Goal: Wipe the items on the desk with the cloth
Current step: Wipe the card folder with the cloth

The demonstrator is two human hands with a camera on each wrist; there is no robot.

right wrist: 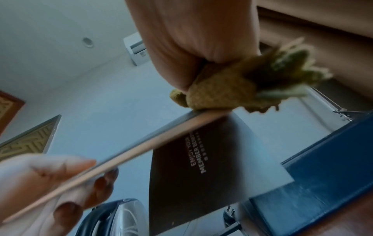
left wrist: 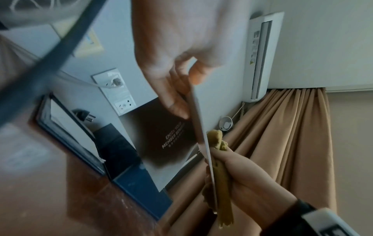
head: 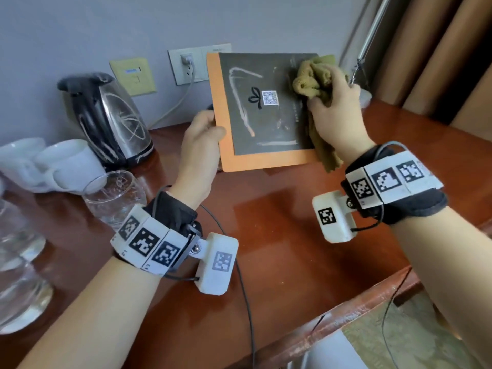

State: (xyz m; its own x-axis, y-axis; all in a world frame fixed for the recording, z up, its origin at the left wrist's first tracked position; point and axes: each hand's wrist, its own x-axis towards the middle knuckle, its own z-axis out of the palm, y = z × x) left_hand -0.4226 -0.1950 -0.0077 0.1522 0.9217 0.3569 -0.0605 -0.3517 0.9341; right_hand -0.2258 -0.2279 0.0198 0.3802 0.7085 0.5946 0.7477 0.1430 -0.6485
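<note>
Reddish wood worktop [head: 279, 235] gleams under a grey wall [head: 106, 27]; left hand [head: 199, 147] pinches the card [head: 266, 110], right hand [head: 335, 107] clutches the cloth [head: 308, 78] at its three o'clock edge.

Glossy reddish-brown wooden desk [head: 279, 235], pushed against a grey wall, its front edge worn pale. At the back left, a steel electric kettle [head: 106, 118] with a black lid and handle, standing upright. Just left of and in front of it, two white cups [head: 72, 166] side by side. Near these, a clear drinking glass [head: 114, 195], upright. Further glasses [head: 18, 235] at the far left edge, blurred. By the wall, a blue folder [left wrist: 66, 132] and a dark printed card [left wrist: 157, 127] just beside it.
</note>
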